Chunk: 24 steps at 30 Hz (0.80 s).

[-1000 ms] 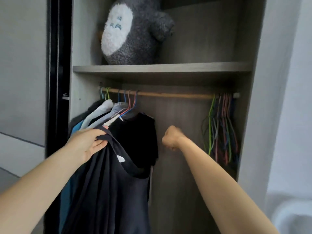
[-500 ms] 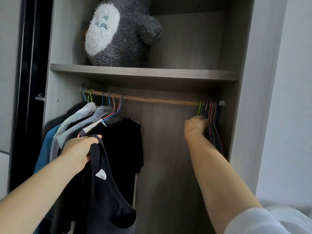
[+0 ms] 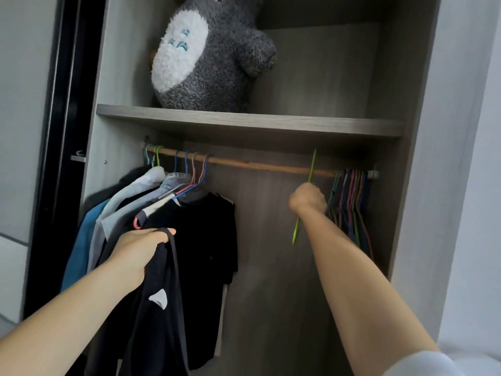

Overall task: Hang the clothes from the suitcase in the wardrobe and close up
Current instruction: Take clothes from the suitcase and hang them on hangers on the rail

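Observation:
The open wardrobe has a wooden rail (image 3: 260, 165) under a shelf (image 3: 244, 123). My left hand (image 3: 141, 248) grips a dark sleeveless top (image 3: 162, 302) by its strap, in front of the hung clothes. My right hand (image 3: 307, 198) grips a green wire hanger (image 3: 311, 169), lifted off the rail and tilted, just left of the bunch of empty hangers (image 3: 349, 202) at the rail's right end. Several garments hang at the left, a black T-shirt (image 3: 208, 240) foremost. The suitcase is out of view.
A grey plush toy (image 3: 206, 55) sits on the shelf. A dark door edge (image 3: 62, 158) stands at the left and the wardrobe's right side panel (image 3: 417, 158) at the right. The rail's middle stretch carries nothing.
My right hand reached the hanger bunch, took a green hanger and drew it leftward off the rail. My left hand kept holding the dark top.

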### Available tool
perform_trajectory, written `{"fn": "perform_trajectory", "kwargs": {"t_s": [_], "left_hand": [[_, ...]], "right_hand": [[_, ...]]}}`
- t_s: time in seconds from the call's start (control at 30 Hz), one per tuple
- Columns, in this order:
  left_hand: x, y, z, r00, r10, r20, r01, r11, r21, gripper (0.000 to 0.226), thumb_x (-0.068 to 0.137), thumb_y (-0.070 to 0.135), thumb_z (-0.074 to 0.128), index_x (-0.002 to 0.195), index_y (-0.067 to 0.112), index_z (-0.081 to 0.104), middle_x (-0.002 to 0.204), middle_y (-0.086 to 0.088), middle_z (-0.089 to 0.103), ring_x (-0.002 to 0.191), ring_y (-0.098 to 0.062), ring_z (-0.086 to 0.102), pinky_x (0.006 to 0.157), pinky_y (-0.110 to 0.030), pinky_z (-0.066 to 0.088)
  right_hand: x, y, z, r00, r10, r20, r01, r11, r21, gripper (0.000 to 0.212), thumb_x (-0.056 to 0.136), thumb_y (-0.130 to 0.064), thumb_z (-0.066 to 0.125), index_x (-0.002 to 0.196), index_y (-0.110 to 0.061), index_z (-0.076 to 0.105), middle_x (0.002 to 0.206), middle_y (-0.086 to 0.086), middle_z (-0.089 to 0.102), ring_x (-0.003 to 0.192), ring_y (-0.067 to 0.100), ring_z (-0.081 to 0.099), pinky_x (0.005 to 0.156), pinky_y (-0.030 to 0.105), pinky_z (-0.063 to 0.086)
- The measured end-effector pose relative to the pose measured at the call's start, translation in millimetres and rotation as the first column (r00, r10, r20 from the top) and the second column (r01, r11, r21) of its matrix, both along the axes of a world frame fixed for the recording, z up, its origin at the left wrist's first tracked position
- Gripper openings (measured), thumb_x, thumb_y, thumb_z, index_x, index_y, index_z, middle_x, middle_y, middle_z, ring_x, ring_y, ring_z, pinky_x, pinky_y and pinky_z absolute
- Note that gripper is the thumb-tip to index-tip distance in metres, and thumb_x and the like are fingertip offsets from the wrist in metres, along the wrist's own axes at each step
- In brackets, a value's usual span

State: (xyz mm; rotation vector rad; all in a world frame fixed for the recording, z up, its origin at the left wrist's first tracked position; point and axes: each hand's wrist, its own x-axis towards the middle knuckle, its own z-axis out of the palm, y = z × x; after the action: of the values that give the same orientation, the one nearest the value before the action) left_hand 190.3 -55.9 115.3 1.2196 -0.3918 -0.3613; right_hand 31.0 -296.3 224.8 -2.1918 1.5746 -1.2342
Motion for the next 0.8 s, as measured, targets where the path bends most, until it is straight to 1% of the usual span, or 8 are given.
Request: {"fn": "perform_trajectory", "kwargs": {"t_s": [0.1,0.23,0.3,0.4,0.53,0.6,0.67,0.8], "left_hand": [[3.1,11.1,-3.8,0.999,0.025,0.031,-0.027,0.998,0.060,0.014,0.088,0.009,0.064,0.087,0.020,0.072,0.078,-0.002,0.067,0.070,-0.016,0.059,0.059,-0.027,0.045],[12.0,26.3,-16.7,0.998,0.044,0.036,-0.048,0.993,0.106,0.013,0.090,0.015,0.063,0.093,0.024,0.072,0.100,-0.004,0.063,0.096,-0.022,0.055,0.078,-0.031,0.046],[14.6,36.0,-23.3,0.998,0.057,0.029,-0.060,0.990,0.125,0.014,0.091,0.015,0.062,0.099,0.023,0.071,0.102,-0.003,0.062,0.091,-0.019,0.056,0.075,-0.028,0.045],[14.4,51.4,-30.1,0.997,0.072,0.013,-0.073,0.983,0.166,0.011,0.090,0.015,0.065,0.092,0.023,0.072,0.098,-0.002,0.066,0.086,-0.018,0.059,0.071,-0.028,0.047],[14.4,74.4,-40.6,0.992,0.122,-0.016,-0.116,0.971,0.209,0.010,0.088,0.015,0.068,0.087,0.024,0.073,0.095,-0.005,0.070,0.090,-0.024,0.064,0.082,-0.035,0.054],[12.6,83.8,-45.8,0.990,0.138,-0.013,-0.131,0.964,0.233,0.012,0.089,0.014,0.066,0.090,0.023,0.072,0.093,-0.005,0.069,0.087,-0.022,0.064,0.080,-0.032,0.054],[8.6,96.0,-52.8,0.986,0.167,-0.022,-0.155,0.953,0.262,0.012,0.089,0.012,0.064,0.087,0.021,0.071,0.091,-0.006,0.067,0.087,-0.023,0.062,0.086,-0.034,0.052],[0.8,114.7,-63.8,0.977,0.208,-0.034,-0.188,0.932,0.309,0.013,0.091,0.012,0.062,0.093,0.021,0.071,0.083,0.001,0.064,0.074,-0.015,0.058,0.073,-0.025,0.050]], "right_hand": [[13.4,2.3,-14.1,0.977,0.074,0.199,-0.085,0.995,0.047,0.037,0.095,-0.017,0.050,0.127,0.000,0.056,0.128,0.019,0.062,0.119,0.035,0.059,0.094,0.038,0.048],[33.5,20.3,-70.2,0.890,0.181,0.419,-0.217,0.975,0.039,0.030,0.094,-0.022,0.056,0.107,0.003,0.066,0.113,0.027,0.066,0.109,0.042,0.062,0.088,0.043,0.049],[45.4,32.1,-111.9,0.834,0.248,0.493,-0.293,0.956,0.014,0.026,0.090,-0.026,0.061,0.087,0.000,0.064,0.092,0.027,0.068,0.094,0.044,0.064,0.077,0.043,0.049],[57.4,48.7,-160.7,0.712,0.252,0.655,-0.457,0.875,0.160,0.038,0.082,-0.038,0.073,0.065,-0.013,0.049,0.064,0.011,0.058,0.065,0.035,0.062,0.066,0.043,0.053],[70.5,56.8,-185.6,0.640,0.092,0.763,-0.493,0.811,0.316,0.048,0.089,-0.057,0.058,0.070,-0.013,0.055,0.074,0.009,0.057,0.074,0.029,0.053,0.071,0.032,0.038],[74.1,67.5,-188.3,0.605,0.145,0.783,-0.600,0.729,0.329,0.047,0.094,-0.056,0.049,0.067,-0.017,0.048,0.058,0.000,0.047,0.058,0.022,0.046,0.058,0.029,0.035],[78.1,89.8,-187.8,0.523,0.254,0.814,-0.755,0.580,0.305,0.044,0.096,-0.046,0.047,0.062,-0.021,0.039,0.043,-0.007,0.029,0.037,0.012,0.027,0.040,0.020,0.021],[66.1,147.2,-156.5,0.169,0.346,0.923,-0.968,0.232,0.090,0.045,0.098,-0.034,0.044,0.057,-0.017,0.042,0.045,-0.006,0.017,0.038,0.010,0.010,0.038,0.020,0.008]]}}
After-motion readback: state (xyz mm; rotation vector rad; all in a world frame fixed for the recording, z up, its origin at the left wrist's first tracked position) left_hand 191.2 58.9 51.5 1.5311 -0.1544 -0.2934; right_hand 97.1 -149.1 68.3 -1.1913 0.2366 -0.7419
